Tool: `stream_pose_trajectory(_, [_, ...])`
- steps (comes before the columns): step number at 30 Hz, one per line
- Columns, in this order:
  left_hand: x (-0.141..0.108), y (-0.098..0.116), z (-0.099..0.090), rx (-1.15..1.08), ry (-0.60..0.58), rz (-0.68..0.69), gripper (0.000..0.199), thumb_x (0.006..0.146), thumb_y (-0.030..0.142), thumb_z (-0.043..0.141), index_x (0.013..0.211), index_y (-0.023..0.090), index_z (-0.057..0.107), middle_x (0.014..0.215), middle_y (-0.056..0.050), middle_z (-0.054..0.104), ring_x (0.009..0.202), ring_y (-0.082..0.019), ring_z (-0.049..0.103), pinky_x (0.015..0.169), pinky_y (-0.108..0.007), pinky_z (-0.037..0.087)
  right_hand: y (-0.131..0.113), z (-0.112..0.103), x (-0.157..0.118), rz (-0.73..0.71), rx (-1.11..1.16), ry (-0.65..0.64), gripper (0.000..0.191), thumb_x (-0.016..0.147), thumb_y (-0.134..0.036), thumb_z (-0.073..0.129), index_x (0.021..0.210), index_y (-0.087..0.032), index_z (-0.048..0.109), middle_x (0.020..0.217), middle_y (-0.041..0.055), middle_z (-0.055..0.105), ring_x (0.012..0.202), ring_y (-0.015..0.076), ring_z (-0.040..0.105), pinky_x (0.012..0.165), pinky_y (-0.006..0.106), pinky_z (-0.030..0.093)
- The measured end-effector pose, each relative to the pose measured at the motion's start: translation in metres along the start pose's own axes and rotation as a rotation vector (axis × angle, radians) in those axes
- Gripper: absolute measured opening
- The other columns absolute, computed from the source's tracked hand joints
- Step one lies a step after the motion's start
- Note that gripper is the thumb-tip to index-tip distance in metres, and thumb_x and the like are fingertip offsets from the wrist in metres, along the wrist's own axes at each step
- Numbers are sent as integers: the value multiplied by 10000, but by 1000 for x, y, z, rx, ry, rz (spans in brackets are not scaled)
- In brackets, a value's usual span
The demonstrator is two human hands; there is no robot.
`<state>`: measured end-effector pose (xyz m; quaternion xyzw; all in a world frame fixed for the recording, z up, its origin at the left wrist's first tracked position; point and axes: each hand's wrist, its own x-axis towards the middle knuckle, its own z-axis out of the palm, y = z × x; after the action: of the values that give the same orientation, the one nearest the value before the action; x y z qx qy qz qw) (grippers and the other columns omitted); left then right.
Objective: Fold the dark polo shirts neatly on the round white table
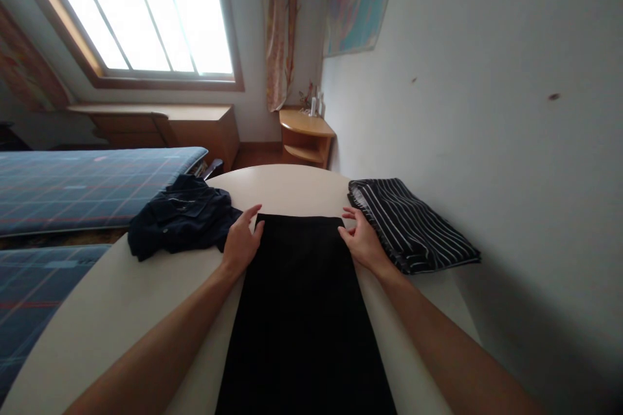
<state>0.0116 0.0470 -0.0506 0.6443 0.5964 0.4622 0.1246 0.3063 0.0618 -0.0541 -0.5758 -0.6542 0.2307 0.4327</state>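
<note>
A black garment lies flat and smooth down the middle of the table, with a straight band along its far edge. It widens toward me, and its near end runs out of view. My left hand is at its far left corner, thumb and fingers apart. At the far right corner is my right hand, also with fingers spread at the garment's edge. Neither hand visibly grips the cloth. A crumpled dark navy garment with a collar and buttons lies left of my left hand. Beyond my right hand rests a folded black-and-white striped cloth.
The white rounded table stands close to the white wall on the right. Blue plaid mattresses are on the left. Behind are a wooden desk, a corner shelf and a window.
</note>
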Motion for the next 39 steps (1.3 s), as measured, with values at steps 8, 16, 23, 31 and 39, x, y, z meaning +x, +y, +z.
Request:
stream_pose_trajectory(8, [-49,41,13,264,-454,309,530,969,450,511,1473,295,463,1561,-71,423,1439,-271,389,1191,-487,306,6,5,4,-39,60,-40,398,839,-235,584,1234,-185,581,1268,111,634,690,145,658,751,340,572])
stream_pose_trajectory(16, [-31,11,26,358,-429,280,522,972,500,488,1444,278,509,1599,-83,352,1496,-294,259,1206,-499,233,-11,-3,-6,42,-18,-66,503,805,-277,680,1281,-168,560,1273,143,643,536,95,567,710,339,556])
stream_pose_trajectory(23, [-20,19,13,347,-203,233,355,973,350,483,1261,211,637,1418,-93,583,1318,-266,525,1142,-443,366,-22,-8,-17,9,16,-241,630,760,-179,690,1360,-193,498,1344,141,587,535,73,579,652,297,550])
stream_pose_trajectory(31, [-41,26,7,427,-386,207,538,986,467,451,1481,257,464,1587,-81,376,1484,-318,288,1193,-548,258,-21,-12,-20,-81,-152,-233,470,818,-146,630,1281,-207,571,1255,107,619,601,114,611,760,354,557])
stream_pose_trajectory(39, [-78,70,-2,451,-766,364,657,982,565,434,1568,309,285,1667,-77,97,1519,-359,27,1203,-606,162,-39,-13,-28,-387,-332,-418,292,920,-248,629,1205,-203,678,1185,82,698,1166,240,581,1050,404,437])
